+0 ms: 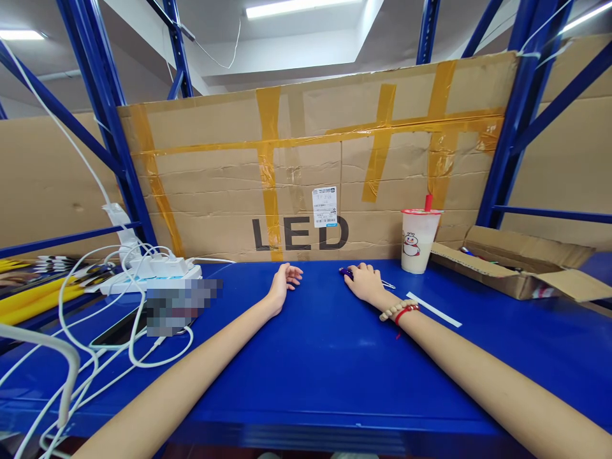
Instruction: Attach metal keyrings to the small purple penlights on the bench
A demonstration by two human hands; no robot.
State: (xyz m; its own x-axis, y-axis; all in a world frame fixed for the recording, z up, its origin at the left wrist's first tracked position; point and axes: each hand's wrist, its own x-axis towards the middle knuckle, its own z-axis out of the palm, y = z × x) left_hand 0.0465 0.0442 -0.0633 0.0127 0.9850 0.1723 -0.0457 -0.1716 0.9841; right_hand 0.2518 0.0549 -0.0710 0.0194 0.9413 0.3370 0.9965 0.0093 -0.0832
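My left hand [284,285] rests on its side on the blue tabletop [306,376], fingers loosely curled and a little apart, with nothing in them. To the right, my right hand [367,284] lies palm down with its fingers bent over a dark purple pen [347,273]. Part of the pen shows left of the fingers; the rest is hidden beneath the hand. Thin silvery-white pieces [388,284] stick out on the hand's other side. A narrow white strip [434,310] lies on the table beside my right wrist, which wears a bead bracelet and a red cord.
A lidded drink cup [419,245] with a red straw stands behind my right hand. Right of it is an open cardboard box [507,271] holding pens. At left lie a power strip [157,271], tangled white cables and a phone [117,328]. A taped cardboard panel [220,191] closes the back.
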